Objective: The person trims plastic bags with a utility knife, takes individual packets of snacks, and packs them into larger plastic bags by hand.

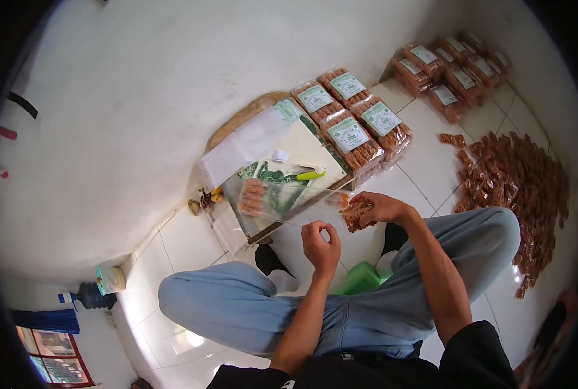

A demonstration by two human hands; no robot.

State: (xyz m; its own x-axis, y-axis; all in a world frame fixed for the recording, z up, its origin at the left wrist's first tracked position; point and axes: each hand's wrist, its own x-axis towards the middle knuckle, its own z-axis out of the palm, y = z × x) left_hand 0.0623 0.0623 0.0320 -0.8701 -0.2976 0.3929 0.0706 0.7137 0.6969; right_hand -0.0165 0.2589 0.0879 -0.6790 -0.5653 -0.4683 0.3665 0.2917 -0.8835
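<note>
A clear plastic bag (282,206) lies across the near part of the low board, with a few brown snack packets (251,197) inside its far left end. My left hand (321,246) is closed in a pinch on the near edge of the bag's mouth. Brown snack packets (356,215) are gripped in my right hand (381,209), right at the bag's open end. Beyond the bag, a yellow-green cutter (311,175) rests on the board (312,152). How many packets the right hand holds is hard to make out.
Several filled, labelled packs (350,136) stand on the board's right end, and more packs (454,71) are stacked in the corner. A big heap of snack packets (513,188) covers the floor at right. White sheets (243,146) lie at left; a green container (360,279) sits between my legs.
</note>
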